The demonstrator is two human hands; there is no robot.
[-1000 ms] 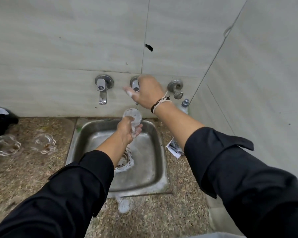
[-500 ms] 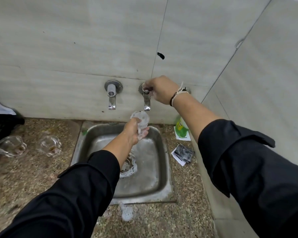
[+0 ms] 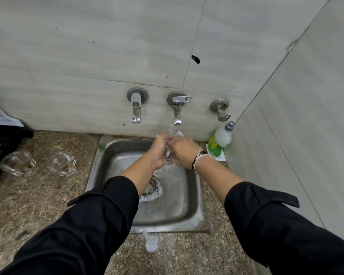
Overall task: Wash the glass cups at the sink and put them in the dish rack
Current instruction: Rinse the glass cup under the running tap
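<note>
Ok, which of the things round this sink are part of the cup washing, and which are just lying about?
Part of the job:
- glass cup held by left hand and right hand under running middle tap
- two glass cups waiting on counter
- sink
- black rack, likely the dish rack
- soap bottle

Lying about:
- left tap
- wall hook

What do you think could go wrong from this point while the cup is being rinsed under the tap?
1. Both hands, left and right, look wet and soapy around the glass cup, so it might slip and hit the steel sink.
2. The two unwashed cups lie on the counter close to the left sleeve; a swing toward the black rack might knock them.
3. Foam on the counter edge may drip.
</note>
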